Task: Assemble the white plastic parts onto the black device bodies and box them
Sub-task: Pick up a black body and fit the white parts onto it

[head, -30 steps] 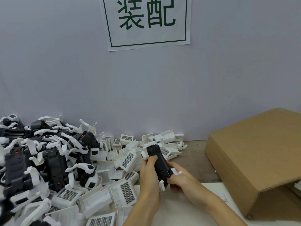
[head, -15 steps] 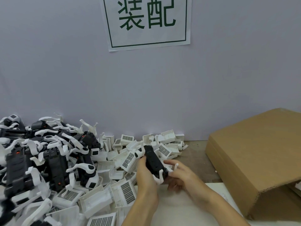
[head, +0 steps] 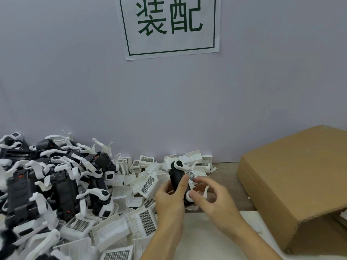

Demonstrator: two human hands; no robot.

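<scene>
Both bare forearms reach up from the bottom edge toward the middle, converging so that the hands sit close together. The left hand (head: 170, 200) is seen from the back, wrist straight, its fingers wrapped round a black device body (head: 177, 182); the thumb lies extended up along the front face, its tip pressed near the top. The right hand (head: 212, 198) comes in from the lower right with the wrist bent slightly inward. Its fingers are loosely curled and spread, the index fingertip and thumb meeting at the lower end of what the left hand holds, the other fingers arched above.
</scene>
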